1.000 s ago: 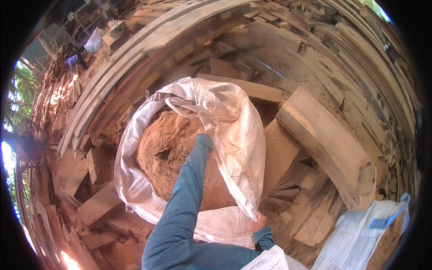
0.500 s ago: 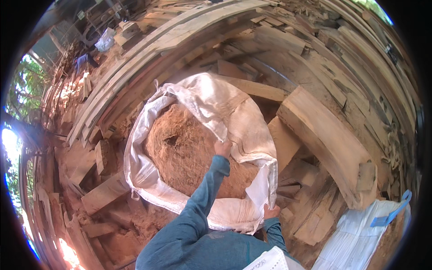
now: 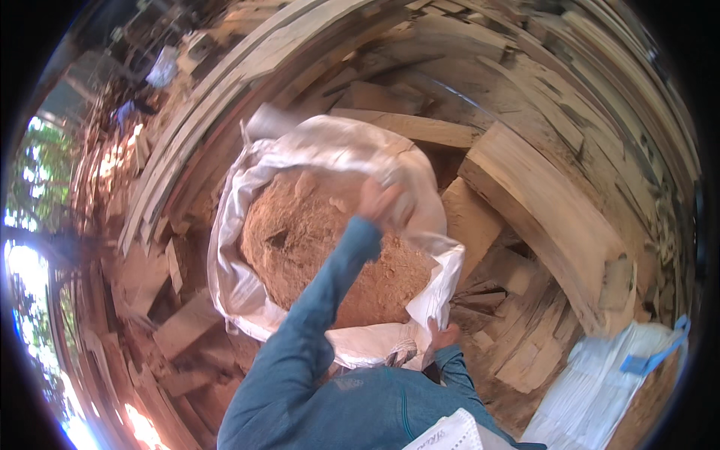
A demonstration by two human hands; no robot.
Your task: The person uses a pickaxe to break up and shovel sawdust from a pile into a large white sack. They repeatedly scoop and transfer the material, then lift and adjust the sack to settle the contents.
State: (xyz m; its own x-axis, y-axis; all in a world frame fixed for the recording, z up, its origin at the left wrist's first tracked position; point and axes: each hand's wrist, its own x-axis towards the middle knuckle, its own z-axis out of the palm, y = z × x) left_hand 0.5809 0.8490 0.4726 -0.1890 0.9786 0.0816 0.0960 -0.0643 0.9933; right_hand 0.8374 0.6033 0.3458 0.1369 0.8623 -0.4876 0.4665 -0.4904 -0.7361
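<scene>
A large white woven sack (image 3: 229, 262) stands in front of me, its mouth wide and its rim partly folded outward. Brown sawdust (image 3: 300, 240) fills it close to the top, with a small dark hollow on the left. My left hand (image 3: 381, 204), somewhat blurred, reaches over the sawdust and is closed on the sack's far right rim, where the cloth bunches at the fingers. At the near right rim my right hand (image 3: 444, 337) grips the cloth beside my body; part of its fingers is hidden by the fold.
A thick timber beam (image 3: 544, 225) lies to the right of the sack. Long stacked planks (image 3: 247, 71) curve along the far side, and offcuts (image 3: 187, 326) lie at left. A folded white sack with a blue strap (image 3: 600, 382) rests at the lower right.
My left hand has moved away from me with the sack's flap, pulling it back from over the sawdust. More sawdust shows on the far right. My right hand stays at the near rim.
</scene>
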